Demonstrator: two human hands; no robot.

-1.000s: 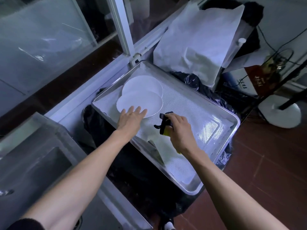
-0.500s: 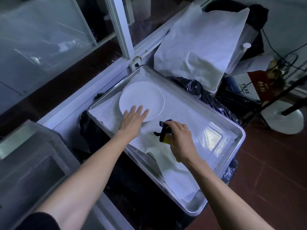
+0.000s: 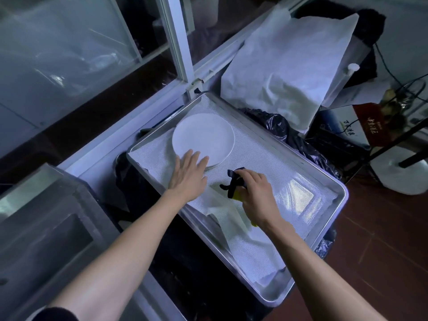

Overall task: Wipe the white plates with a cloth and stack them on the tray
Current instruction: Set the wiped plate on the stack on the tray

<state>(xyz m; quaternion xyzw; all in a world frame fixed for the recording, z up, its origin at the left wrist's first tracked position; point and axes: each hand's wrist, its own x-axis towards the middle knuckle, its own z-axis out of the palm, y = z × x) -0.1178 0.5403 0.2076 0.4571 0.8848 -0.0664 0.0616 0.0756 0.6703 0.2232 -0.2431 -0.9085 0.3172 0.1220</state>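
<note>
1. The plates (image 3: 202,137) now sit as one neat stack in the far left part of the tray (image 3: 333,206), on its mesh liner (image 3: 266,163). A second ago two discs showed, one overlapping the other; half a second ago they had closed into a single circle, and they remain so.
2. The left hand (image 3: 188,173) lies flat, fingers (image 3: 186,158) straight and a little spread, their tips resting on the stack's near edge. It holds nothing; it seems to be squaring the top plate up.
3. The right hand (image 3: 253,191) is curled round a spray bottle (image 3: 234,184) with a black trigger head and a yellow body, just right of the stack and clear of it. It has barely moved over the last second.
4. A pale cloth (image 3: 228,213) lies crumpled on the liner under and beside that hand. I cannot tell whether the fingers pinch it too.
5. The view itself has shifted, so the tray sits more centrally now.
6. My reading: this plate is stacked, and that step looks finished. I see no loose plate elsewhere, so either the job is near its end or more plates are out of sight.
7. The stack sits close to the tray's left rim; a careless nudge could slide it against that rim.
</note>
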